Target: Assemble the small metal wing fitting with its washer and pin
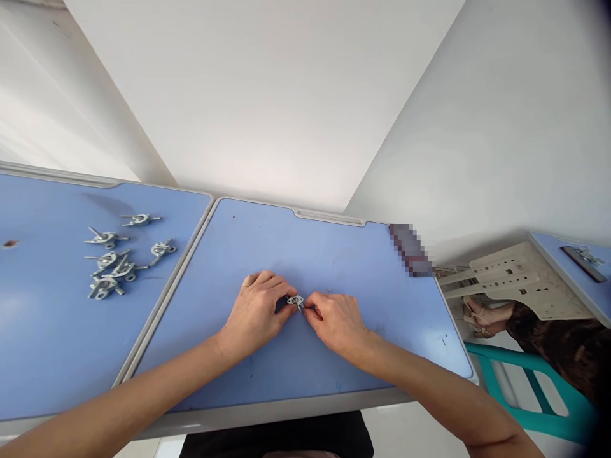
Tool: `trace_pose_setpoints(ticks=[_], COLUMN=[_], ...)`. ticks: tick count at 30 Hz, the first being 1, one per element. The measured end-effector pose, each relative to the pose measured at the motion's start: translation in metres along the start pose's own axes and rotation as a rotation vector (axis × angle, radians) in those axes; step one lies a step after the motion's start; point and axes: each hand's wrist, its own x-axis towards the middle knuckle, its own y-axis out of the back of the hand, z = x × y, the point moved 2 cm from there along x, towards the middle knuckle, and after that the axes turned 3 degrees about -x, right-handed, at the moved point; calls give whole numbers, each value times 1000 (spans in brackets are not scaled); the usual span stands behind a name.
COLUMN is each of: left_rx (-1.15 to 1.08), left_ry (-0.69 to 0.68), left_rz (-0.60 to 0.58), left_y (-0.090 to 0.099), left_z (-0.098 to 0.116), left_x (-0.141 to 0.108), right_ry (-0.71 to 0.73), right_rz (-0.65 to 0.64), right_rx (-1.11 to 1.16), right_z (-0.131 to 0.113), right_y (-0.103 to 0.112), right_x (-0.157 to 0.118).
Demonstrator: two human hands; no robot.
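My left hand [261, 304] pinches a small silvery metal fitting [295, 301] between thumb and fingers, just above the blue desk top [286, 362]. The fitting has a flat body with a hole at one side and a short arm. At its right end, my right hand [338, 318] closes thumb and forefinger on it; the fingertips partly hide the piece. Beyond my right fingers lies a tiny metal bit [329, 291], too small to name.
Several similar metal fittings with rod-like arms [107, 261] lie on the left desk [42, 331]. A blurred dark object [411, 250] rests at the far right corner. To the right are a seated person's foot [489, 317], a green chair [520, 381] and another desk [548, 254].
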Motion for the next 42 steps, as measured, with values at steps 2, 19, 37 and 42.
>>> trace_pose_setpoints(ticks=[2, 19, 37, 42], left_rx=[-8, -47, -72, -78], left_ry=[-6, 8, 9, 13], left_rz=[-1, -2, 25, 19], left_y=[0, 1, -1, -3], left_z=[0, -2, -5, -5], left_x=[0, -2, -4, -2], right_ry=[-2, -47, 90, 101], right_rz=[-3, 10, -6, 12], right_rx=[3, 166, -110, -129], right_z=[0, 11, 23, 23], right_y=[0, 11, 14, 15], right_x=[-1, -3, -1, 4])
